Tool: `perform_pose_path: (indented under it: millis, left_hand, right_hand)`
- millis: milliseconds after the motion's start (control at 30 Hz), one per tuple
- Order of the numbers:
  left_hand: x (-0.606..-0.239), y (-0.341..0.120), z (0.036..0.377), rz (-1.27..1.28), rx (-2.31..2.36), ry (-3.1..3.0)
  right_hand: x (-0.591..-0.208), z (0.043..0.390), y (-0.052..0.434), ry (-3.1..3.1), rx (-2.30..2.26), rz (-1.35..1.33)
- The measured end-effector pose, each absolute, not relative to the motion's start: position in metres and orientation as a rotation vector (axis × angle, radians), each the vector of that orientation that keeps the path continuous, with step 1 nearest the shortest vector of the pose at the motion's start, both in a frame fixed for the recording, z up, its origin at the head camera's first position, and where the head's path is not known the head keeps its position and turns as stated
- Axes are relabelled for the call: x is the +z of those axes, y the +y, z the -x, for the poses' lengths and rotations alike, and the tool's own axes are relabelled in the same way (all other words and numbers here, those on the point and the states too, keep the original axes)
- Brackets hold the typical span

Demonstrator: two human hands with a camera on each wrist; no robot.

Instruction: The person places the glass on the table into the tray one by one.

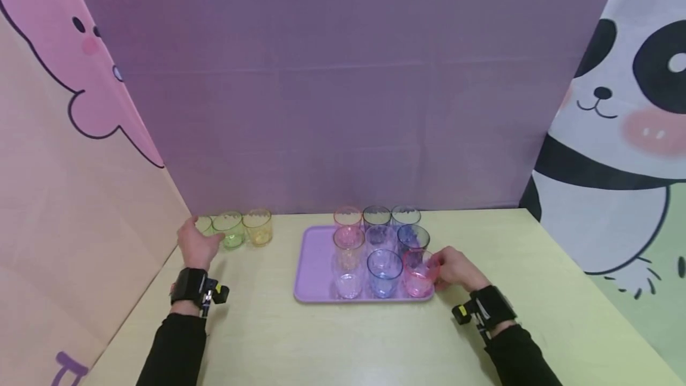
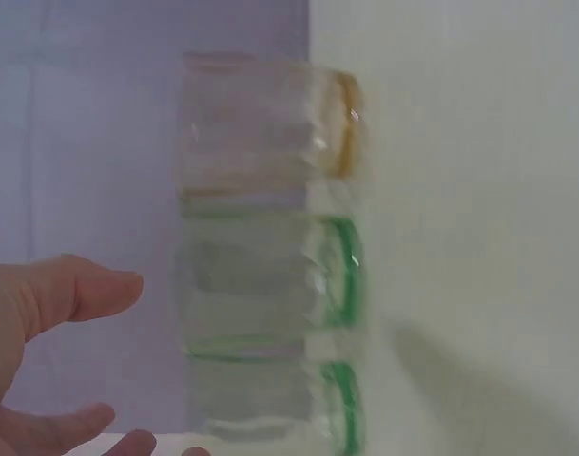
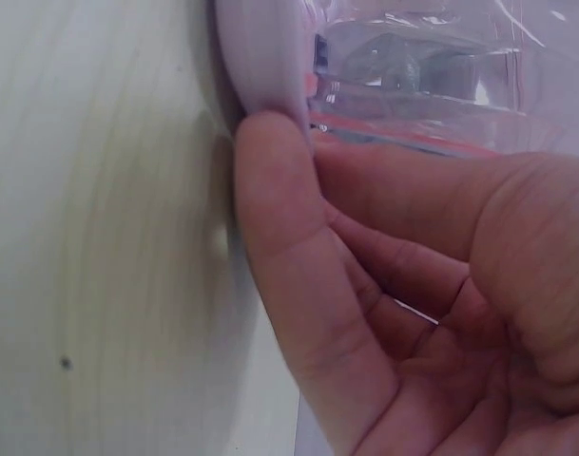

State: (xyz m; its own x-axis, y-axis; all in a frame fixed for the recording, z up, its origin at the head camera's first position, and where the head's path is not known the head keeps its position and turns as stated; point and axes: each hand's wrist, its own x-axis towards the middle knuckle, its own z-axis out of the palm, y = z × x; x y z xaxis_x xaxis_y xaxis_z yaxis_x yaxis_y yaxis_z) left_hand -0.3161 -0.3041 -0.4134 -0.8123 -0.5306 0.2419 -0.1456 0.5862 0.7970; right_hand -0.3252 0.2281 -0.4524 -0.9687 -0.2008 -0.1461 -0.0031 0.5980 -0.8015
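- right hand (image 1: 455,271) is curled round the pink cup (image 1: 420,276) at the near right corner of the lilac tray (image 1: 311,267); cup stands upright on the tray, not lifted as far as i can tell.
- left hand (image 1: 197,246) is spread and relaxed, holding nothing, right beside the leftmost green cup (image 1: 203,226) in a row of three at the back left of the tabletop (image 1: 321,344): that one, a second green cup (image 1: 230,230), then a yellow cup (image 1: 259,227).
- my read: this is the grasp stage on the pink cup, with the other hand just short of the green one; the next move would want a straight lift to clear the blue cup (image 1: 383,273) just beside it.
- head view lays out the whole tray: nine cups in three rows, close together.
- left wrist view shows what the head view can't: a clear gap between the thumb (image 2: 80,285) and the cup wall, so no contact on that side.
- right wrist view gets in close: the thumb (image 3: 279,247) lies against the tray's rim (image 3: 260,57), the fingers wrap the cup's wall; the cup's base is hidden there.
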Motion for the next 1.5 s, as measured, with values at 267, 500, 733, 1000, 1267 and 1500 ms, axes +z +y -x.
perform_pose_path:
  millis: [267, 500, 733, 1000, 1267, 1500]
  left_hand:
    - [-0.421, -0.328, 0.322, -0.616, -1.084, -2.468]
    - [-0.422, -0.348, 0.327, -0.619, -1.048, -2.588]
    - [-0.42, -0.366, 0.327, -0.655, -1.058, -2.663]
    - [-0.421, -0.375, 0.33, -0.57, -1.052, -2.731]
    - [-0.421, -0.374, 0.338, -0.549, -1.041, -2.77]
    - [-0.422, -0.373, 0.34, -0.581, -1.087, -2.784]
  right_hand:
    - [-0.452, 0.327, 0.23, 2.62, -1.288, 0.147]
    - [-0.455, 0.328, 0.228, 2.59, -1.299, 0.108]
    - [-0.454, 0.328, 0.227, 2.624, -1.27, 0.099]
    - [-0.455, 0.328, 0.228, 2.616, -1.279, 0.103]
    - [-0.456, 0.328, 0.228, 2.623, -1.264, 0.096]
    - [-0.454, 0.328, 0.227, 2.615, -1.274, 0.09]
